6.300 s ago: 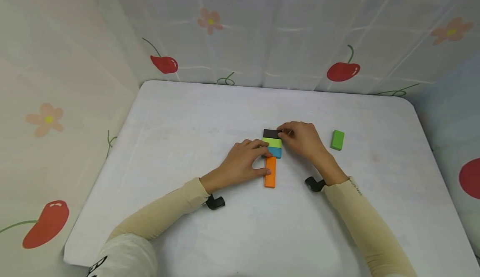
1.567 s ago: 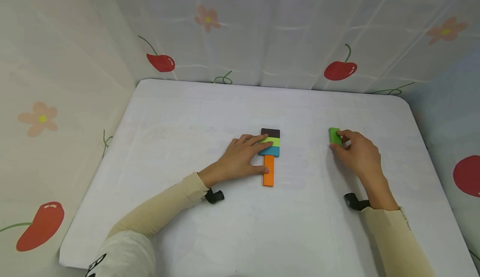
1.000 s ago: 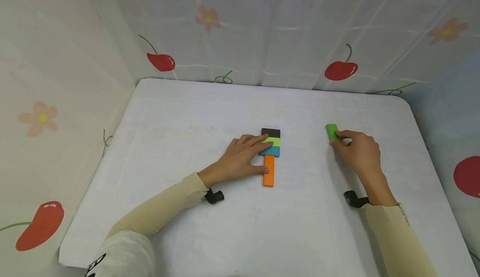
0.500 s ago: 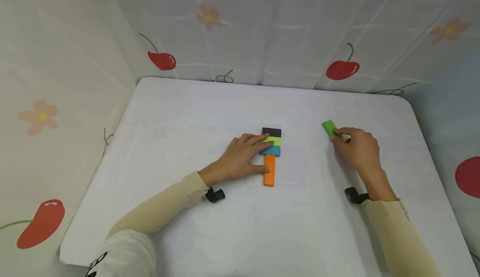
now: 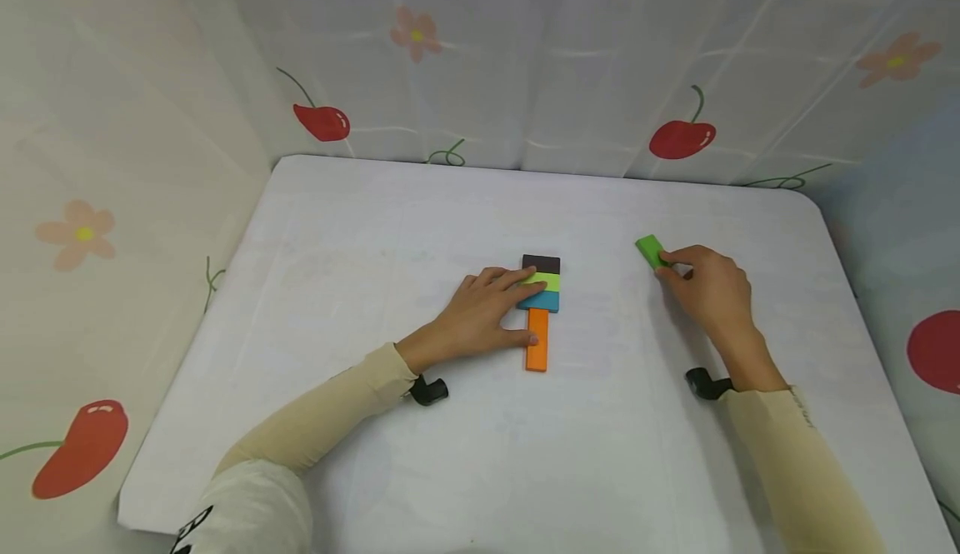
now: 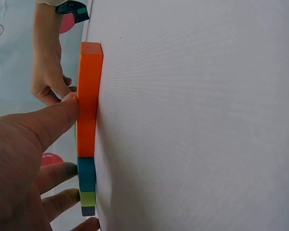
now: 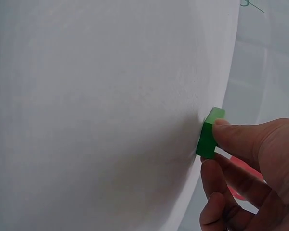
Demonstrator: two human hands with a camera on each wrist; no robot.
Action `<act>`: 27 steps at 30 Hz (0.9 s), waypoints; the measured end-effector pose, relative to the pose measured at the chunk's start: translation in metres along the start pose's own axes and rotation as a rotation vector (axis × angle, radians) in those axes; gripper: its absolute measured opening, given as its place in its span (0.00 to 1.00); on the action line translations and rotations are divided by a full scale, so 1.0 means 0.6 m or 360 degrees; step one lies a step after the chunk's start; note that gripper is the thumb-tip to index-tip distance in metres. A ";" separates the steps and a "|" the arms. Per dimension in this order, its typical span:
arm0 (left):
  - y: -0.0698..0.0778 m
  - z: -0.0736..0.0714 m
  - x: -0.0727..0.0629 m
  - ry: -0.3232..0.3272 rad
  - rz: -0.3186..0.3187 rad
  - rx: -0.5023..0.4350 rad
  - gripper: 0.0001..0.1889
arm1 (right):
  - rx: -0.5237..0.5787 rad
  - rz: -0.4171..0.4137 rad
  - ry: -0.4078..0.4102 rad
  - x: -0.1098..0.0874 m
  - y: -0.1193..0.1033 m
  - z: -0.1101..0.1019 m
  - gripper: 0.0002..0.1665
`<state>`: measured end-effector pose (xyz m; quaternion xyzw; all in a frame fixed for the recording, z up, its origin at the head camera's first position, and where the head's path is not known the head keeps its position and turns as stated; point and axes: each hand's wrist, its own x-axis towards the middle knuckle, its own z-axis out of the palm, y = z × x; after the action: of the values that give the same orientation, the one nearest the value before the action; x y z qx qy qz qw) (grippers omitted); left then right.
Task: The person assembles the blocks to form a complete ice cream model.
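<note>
My right hand (image 5: 711, 291) pinches a green block (image 5: 649, 248) between thumb and fingers, at the right part of the table. In the right wrist view the thumb lies on one side of this block (image 7: 209, 137), low over the white surface. An orange block (image 5: 537, 356) runs lengthwise below a stack of flat-laid blocks: blue (image 5: 550, 301), lime (image 5: 553, 282) and black (image 5: 542, 262). Over them lies my left hand (image 5: 483, 316), thumb touching the orange block and fingertips on the lime and black ones. Part of the blue and lime blocks is hidden by those fingers.
The blocks lie on a white-covered table (image 5: 360, 229) with rounded corners. A curtain (image 5: 517, 62) printed with cherries and flowers hangs behind its far edge and along both sides. Each wrist carries a small black camera, such as the right wrist's camera (image 5: 707, 384).
My right hand has left the black block, taken hold of the green block, and moved it slightly away and left while turning it. The left fingers have shifted up onto the lime and black blocks.
</note>
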<state>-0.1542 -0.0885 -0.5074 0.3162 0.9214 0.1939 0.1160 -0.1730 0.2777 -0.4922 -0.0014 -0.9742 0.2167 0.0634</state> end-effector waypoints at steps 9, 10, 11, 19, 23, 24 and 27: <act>0.000 0.001 0.001 0.0006 0.0011 0.0010 0.45 | -0.0026 0.0040 -0.0022 0.006 -0.011 0.003 0.19; 0.000 0.001 0.001 0.0006 0.0012 0.0009 0.45 | -0.0030 0.0041 -0.0025 0.007 -0.012 0.004 0.19; 0.000 0.001 0.001 0.0005 0.0013 0.0008 0.45 | -0.0034 0.0043 -0.0029 0.008 -0.013 0.004 0.19; 0.000 0.001 0.000 0.0009 0.0014 -0.0003 0.45 | -0.0065 0.0038 -0.0052 0.011 -0.016 0.007 0.20; 0.000 0.000 -0.002 0.0007 0.0005 -0.0008 0.45 | -0.0045 0.0007 -0.0059 0.013 -0.019 0.007 0.19; 0.000 -0.001 -0.002 0.0006 0.0005 -0.0013 0.45 | -0.0040 0.0000 -0.0062 0.014 -0.020 0.007 0.19; 0.000 0.000 -0.003 0.0001 0.0005 -0.0020 0.45 | -0.0026 -0.0018 -0.0077 0.017 -0.024 0.009 0.19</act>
<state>-0.1529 -0.0898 -0.5071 0.3169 0.9197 0.1999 0.1174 -0.1833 0.2627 -0.4896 0.0088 -0.9771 0.2084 0.0410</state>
